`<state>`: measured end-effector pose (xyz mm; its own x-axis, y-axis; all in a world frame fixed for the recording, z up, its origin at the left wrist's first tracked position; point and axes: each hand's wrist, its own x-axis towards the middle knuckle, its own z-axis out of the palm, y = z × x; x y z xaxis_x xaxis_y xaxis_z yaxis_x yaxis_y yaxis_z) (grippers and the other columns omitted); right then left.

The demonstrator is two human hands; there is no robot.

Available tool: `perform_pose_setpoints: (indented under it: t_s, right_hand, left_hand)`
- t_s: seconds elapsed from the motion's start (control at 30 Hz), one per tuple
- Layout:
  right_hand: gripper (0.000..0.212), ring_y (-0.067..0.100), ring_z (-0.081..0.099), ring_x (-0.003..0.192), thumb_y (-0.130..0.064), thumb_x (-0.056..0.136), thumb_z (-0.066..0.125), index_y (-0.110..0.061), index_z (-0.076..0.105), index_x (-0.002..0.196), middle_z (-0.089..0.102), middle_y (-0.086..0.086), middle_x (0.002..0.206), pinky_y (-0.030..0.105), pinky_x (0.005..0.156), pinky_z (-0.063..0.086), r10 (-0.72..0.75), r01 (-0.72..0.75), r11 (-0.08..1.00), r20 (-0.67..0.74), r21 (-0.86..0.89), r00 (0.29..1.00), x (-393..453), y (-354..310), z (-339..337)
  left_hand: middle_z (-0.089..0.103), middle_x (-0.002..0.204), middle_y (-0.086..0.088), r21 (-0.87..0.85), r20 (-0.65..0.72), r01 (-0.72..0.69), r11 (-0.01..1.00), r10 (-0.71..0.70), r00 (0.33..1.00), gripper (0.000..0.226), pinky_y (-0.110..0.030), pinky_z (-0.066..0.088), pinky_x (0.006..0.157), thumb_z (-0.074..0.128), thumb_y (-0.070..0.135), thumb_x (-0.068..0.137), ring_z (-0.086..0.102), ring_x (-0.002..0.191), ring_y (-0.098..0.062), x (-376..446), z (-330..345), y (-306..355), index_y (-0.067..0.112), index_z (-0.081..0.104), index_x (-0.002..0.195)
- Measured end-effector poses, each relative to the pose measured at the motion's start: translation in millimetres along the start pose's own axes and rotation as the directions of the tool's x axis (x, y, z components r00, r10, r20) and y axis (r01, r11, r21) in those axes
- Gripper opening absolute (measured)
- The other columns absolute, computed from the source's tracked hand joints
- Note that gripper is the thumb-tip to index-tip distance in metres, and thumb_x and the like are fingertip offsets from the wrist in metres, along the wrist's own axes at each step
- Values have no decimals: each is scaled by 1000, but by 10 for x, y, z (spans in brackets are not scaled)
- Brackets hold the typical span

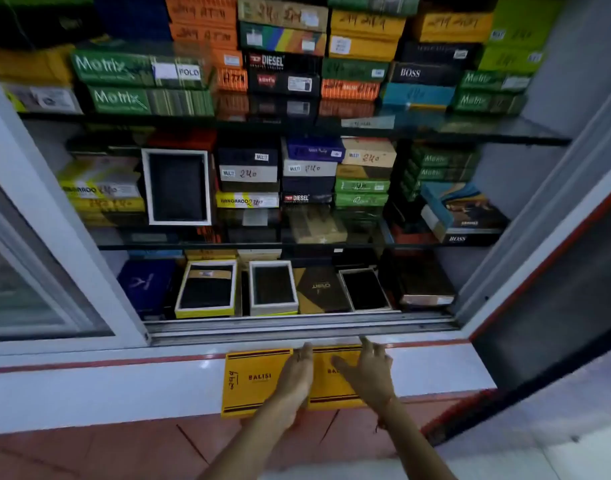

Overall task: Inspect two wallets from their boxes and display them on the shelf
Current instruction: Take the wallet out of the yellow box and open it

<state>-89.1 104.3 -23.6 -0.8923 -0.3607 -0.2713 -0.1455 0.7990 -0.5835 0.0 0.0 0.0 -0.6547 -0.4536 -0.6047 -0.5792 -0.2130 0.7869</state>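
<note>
Two yellow BALISI wallet boxes lie side by side on the white ledge in front of the cabinet: the left box [250, 381] and the right box [326, 379]. My left hand [297, 379] rests flat between them, over their shared edge, fingers together and pointing at the cabinet. My right hand [368, 370] hovers over the right box with fingers spread, covering part of its lid. Neither hand grips anything. Both boxes are closed, so no wallet from them is visible.
The cabinet's bottom shelf [297, 315] holds open display boxes with dark wallets [207, 289], [273, 285], [364, 289]. Glass shelves above carry stacks of boxes, with one framed wallet [177, 187] standing upright. A sliding track [297, 329] runs along the front. An open door [557, 271] stands at right.
</note>
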Motion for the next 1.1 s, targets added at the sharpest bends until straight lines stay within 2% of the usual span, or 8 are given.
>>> perform_pose_setpoints:
  t_s: [0.1,0.23,0.37,0.5,0.7,0.83,0.97,1.1]
  right_hand:
    - [90,39,32,132,-54,79,64,-11,20,146,31,19,146,45,110,32,53,-39,994,146,-102,988,-57,155,183]
    - [122,41,28,134,-71,61,69,-16,4,149,18,16,149,50,108,35,87,-59,976,130,-207,988,-103,220,238]
    - [127,43,29,131,-71,52,73,-26,4,149,26,19,143,54,105,37,110,-92,987,136,-129,985,-86,210,82]
    - [119,43,36,124,-69,47,65,-35,11,147,34,17,135,53,102,43,50,-74,992,224,103,973,-147,96,-123]
    - [116,31,45,122,-64,53,69,-33,13,149,42,8,131,43,96,50,-141,95,967,185,238,973,-302,-230,-296]
    - [63,10,61,108,-63,70,58,-48,47,130,63,-9,123,30,79,54,-215,-61,769,347,636,913,-270,-198,-729]
    - [68,41,56,114,-58,80,38,-16,59,129,65,20,122,63,99,45,-288,-406,404,535,820,794,-220,24,-777]
    - [65,44,50,125,-54,81,38,-13,61,127,60,19,132,57,104,44,-276,-504,208,545,838,792,-303,37,-401]
  left_hand:
    - [32,155,-10,-78,-24,125,989,-127,992,64,-45,31,113,21,53,97,34,139,-31,74,89,-78,19,22,150]
    - [62,122,-21,-289,-9,244,926,-258,966,71,-37,43,79,22,58,95,60,99,-32,163,107,-85,5,48,135]
    - [65,105,-23,-395,43,251,884,-255,966,61,-38,46,75,27,45,99,60,80,-30,93,92,-109,-2,51,130]
    - [61,124,-19,-480,176,289,828,-232,957,55,-51,40,93,36,48,96,55,116,-37,59,65,-62,5,57,124]
    - [68,114,-25,-744,190,192,640,-73,979,75,-60,51,88,35,69,84,64,104,-42,30,97,-64,10,59,124]
    - [74,104,-20,-730,111,116,674,-51,993,74,-52,56,81,45,77,72,66,102,-40,56,-95,-91,17,68,108]
    - [78,87,-10,-599,-14,24,801,-40,999,58,-33,52,63,51,64,80,69,87,-28,-5,-171,-2,15,70,104]
    - [67,101,-6,-368,-245,-150,918,60,968,53,-35,53,70,34,62,89,64,92,-23,-38,-94,161,21,61,108]
